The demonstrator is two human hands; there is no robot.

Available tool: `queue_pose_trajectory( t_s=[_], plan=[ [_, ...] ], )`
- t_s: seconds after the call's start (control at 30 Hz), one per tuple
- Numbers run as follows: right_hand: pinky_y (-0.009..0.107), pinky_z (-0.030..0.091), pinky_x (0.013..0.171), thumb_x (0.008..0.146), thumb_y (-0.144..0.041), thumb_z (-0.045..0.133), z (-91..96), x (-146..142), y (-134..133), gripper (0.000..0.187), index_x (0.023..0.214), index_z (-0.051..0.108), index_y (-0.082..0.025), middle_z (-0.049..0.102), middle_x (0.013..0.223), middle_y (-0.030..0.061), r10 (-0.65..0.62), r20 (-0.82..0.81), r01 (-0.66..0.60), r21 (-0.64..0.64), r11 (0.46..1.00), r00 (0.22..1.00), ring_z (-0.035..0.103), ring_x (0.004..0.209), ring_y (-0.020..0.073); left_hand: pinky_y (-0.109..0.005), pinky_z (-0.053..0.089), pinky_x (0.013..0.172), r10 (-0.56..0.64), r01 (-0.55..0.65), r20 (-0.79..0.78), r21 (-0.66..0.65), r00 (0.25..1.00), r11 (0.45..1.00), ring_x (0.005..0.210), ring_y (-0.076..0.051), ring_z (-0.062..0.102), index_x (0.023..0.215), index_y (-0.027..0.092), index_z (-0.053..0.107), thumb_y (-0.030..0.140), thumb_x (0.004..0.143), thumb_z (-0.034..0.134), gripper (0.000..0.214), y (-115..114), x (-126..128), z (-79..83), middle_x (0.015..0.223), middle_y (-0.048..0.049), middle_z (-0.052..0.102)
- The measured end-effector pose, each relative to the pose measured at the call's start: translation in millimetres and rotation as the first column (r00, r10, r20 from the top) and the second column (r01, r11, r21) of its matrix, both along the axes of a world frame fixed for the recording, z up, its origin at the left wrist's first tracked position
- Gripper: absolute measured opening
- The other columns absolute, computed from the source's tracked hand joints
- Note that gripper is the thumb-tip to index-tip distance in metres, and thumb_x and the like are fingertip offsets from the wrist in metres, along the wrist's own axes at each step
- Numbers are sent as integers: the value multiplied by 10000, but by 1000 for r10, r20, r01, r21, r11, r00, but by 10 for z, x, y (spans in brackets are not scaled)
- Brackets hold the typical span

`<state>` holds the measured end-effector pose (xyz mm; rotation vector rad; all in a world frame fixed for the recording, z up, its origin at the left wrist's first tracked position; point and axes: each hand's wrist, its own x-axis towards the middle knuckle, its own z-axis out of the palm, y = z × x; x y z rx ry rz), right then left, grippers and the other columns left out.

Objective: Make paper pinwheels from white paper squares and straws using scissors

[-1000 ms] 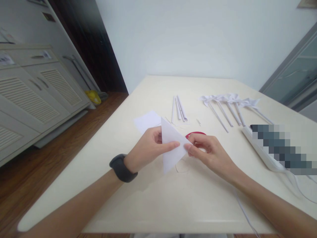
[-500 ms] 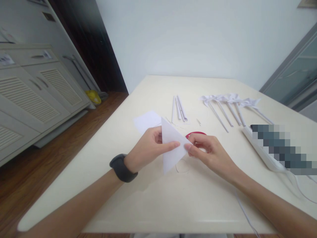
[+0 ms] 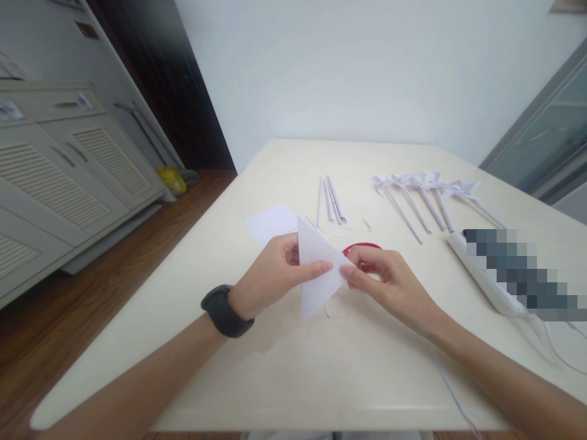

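A white sheet of paper folded into a triangle (image 3: 312, 275) is held up over the table between both hands. My left hand (image 3: 282, 266) grips its left side, the thumb flat across the front and the fingers behind. At the right-hand corner, my right hand (image 3: 378, 275) pinches the tip between thumb and fingers. Just behind the right hand lies a red-handled tool (image 3: 362, 246), mostly hidden. Flat white paper (image 3: 271, 223) rests beyond the left hand. A thin curved wire or thread (image 3: 337, 317) lies below the triangle.
Several rolled paper sticks (image 3: 337, 201) lie mid-table, with thin pieces (image 3: 367, 225) nearby. Several paper pinwheels (image 3: 426, 180) sit at the back right. A white tray-like object (image 3: 481, 278), partly blurred out, stands on the right with a cable (image 3: 557, 351).
Both hands keep the same grip on the folded paper. Only a very slight shift of the whole view shows.
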<state>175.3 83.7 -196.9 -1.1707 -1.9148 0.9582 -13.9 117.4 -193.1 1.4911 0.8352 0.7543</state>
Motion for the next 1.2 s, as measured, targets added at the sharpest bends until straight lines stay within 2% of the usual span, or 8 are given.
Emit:
queue_pose_trajectory(
  t_s=[1.2],
  plan=[
    [219, 358, 554, 874, -279, 445, -3, -1, 0, 276, 620, 444, -171, 474, 619, -21, -5, 1, 5, 3, 1000, 1000, 447, 599, 91, -372, 503, 832, 10, -10, -7, -8, 1000, 1000, 954, -237, 619, 971, 147, 589, 182, 712, 646, 267, -3, -4, 16, 1046, -76, 663]
  ],
)
